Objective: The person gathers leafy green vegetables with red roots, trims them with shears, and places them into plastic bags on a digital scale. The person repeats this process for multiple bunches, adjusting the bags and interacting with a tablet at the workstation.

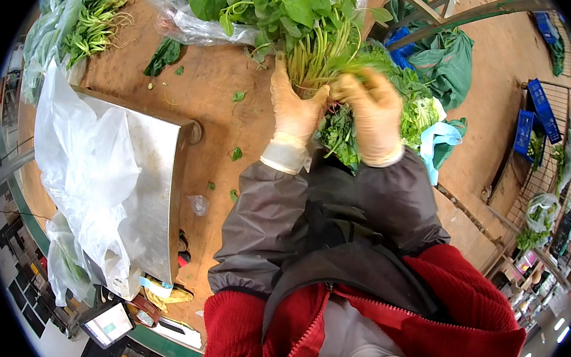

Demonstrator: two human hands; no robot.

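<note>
A bunch of leafy greens lies toward the far edge of the table, its pale stems pointing at me. My left hand, in a thin glove, wraps the stem ends with the thumb on the near side. Close against it on the right is my right hand, gloved too, its fingers curled at the stem ends. Motion blurs that hand and a green wisp beside it, so what it pinches is unclear. Below and between the wrists, darker greens show. Clear plastic lies under the leafy bunch.
A metal scale with white plastic bags on it stands left. Bagged greens lie at far left, and leaf scraps dot the wooden table. Right are a green sack, a metal frame and blue crates.
</note>
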